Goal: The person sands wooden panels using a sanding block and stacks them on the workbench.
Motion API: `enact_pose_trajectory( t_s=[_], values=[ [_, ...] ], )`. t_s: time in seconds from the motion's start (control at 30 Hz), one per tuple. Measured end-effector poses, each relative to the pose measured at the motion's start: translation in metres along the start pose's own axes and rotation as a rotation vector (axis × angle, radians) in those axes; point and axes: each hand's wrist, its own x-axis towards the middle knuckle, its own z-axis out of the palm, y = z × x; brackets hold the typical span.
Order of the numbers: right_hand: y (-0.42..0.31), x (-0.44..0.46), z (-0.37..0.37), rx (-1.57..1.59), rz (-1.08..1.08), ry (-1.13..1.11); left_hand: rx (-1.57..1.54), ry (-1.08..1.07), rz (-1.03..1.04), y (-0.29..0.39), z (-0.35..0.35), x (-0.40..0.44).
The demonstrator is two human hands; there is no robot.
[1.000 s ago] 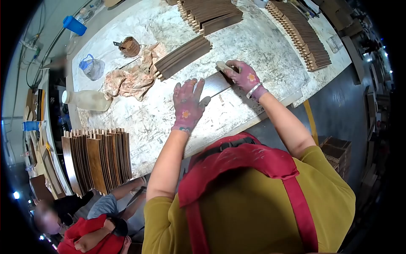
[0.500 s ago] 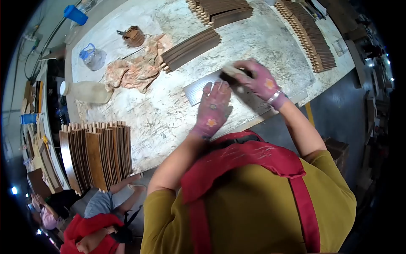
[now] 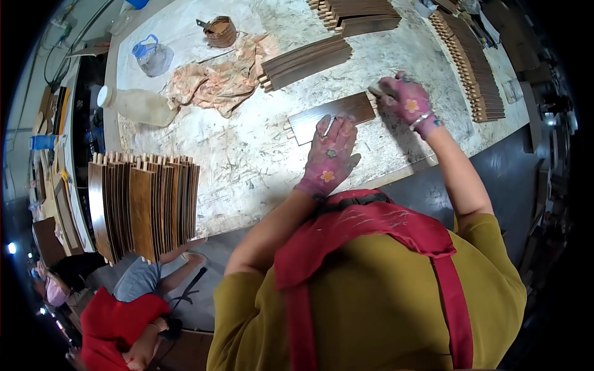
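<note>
A dark brown wooden slat (image 3: 359,110) with pale pegs at its left end lies flat on the table. My left hand (image 3: 330,154), in a pink flowered glove, rests on its near edge with the fingers stretched out. Just past the slat's right end is my right hand (image 3: 409,104), gloved alike and closed around a small pale block that looks like a sanding block (image 3: 375,89). The fingers hide most of this block.
Stacks of pegged slats lie behind (image 3: 309,62) and at the far right (image 3: 473,68); another stack (image 3: 145,207) stands at the left table edge. A rag (image 3: 213,86), a small pot (image 3: 221,32), a jug (image 3: 153,57) and a bottle (image 3: 139,106) are at back left. A person in red (image 3: 117,321) sits below left.
My right hand has moved right with the block, from over the slat to beyond its right end, uncovering more of the slat. My left hand stays flat on the slat. The view has shifted slightly.
</note>
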Motion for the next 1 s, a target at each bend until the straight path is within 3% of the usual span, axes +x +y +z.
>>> enact_pose_trajectory(
  t_s=[0.03,0.13,0.2,0.23,0.3,0.4,0.43,0.47,0.53,0.57,0.6,0.67,0.7,0.77,0.83,0.9,1.0],
  values=[
    [0.001,-0.001,-0.003,0.061,0.026,-0.03,0.009,0.003,-0.002,0.0,0.0,0.0],
    [-0.046,0.004,-0.003,0.244,-0.473,0.079,-0.007,-0.01,-0.027,0.001,0.006,-0.003],
    [-0.092,0.003,-0.003,0.312,-0.652,-0.117,-0.081,-0.037,-0.081,0.0,0.017,-0.006],
    [-0.109,0.002,0.006,0.318,-0.781,-0.066,-0.13,-0.137,-0.138,-0.001,0.02,-0.002],
    [-0.131,0.007,0.003,0.231,-0.889,-0.249,-0.135,0.029,-0.175,0.003,0.027,-0.01],
    [-0.131,0.023,0.01,0.127,-0.978,-0.255,-0.448,-0.162,-0.256,0.0,0.027,-0.014],
    [-0.128,0.031,0.009,0.113,-0.983,-0.27,-0.285,-0.101,-0.195,0.0,0.025,-0.013],
    [-0.124,0.039,0.02,0.06,-0.955,-0.147,-0.122,-0.041,-0.133,0.001,0.021,-0.011],
    [-0.126,0.062,0.027,0.068,-0.755,-0.183,0.102,0.11,-0.002,0.0,0.016,-0.007],
    [-0.127,0.069,0.027,0.108,-0.635,-0.2,0.036,0.046,-0.034,-0.001,0.01,-0.005],
    [-0.124,0.064,0.033,0.303,-0.559,-0.057,-0.029,-0.018,-0.066,-0.001,0.002,-0.004],
    [-0.12,0.054,0.035,0.611,-0.467,-0.033,-0.049,-0.102,-0.144,-0.005,-0.001,-0.01],
    [-0.117,0.049,0.035,0.764,-0.418,-0.025,-0.128,-0.314,-0.3,-0.01,-0.033,0.0],
    [-0.117,0.036,0.037,1.042,-0.246,-0.023,0.064,0.083,-0.246,-0.032,-0.029,-0.027],
    [-0.125,0.019,0.041,1.48,0.05,-0.077,0.023,0.098,-0.153,-0.04,-0.046,-0.044],
    [-0.124,0.013,0.043,1.252,-0.101,-0.017,-0.041,0.069,-0.119,-0.036,-0.051,-0.054],
    [-0.139,0.011,0.044,1.354,-0.109,-0.083,-0.12,0.124,-0.056,-0.031,-0.045,-0.059]
  ],
)
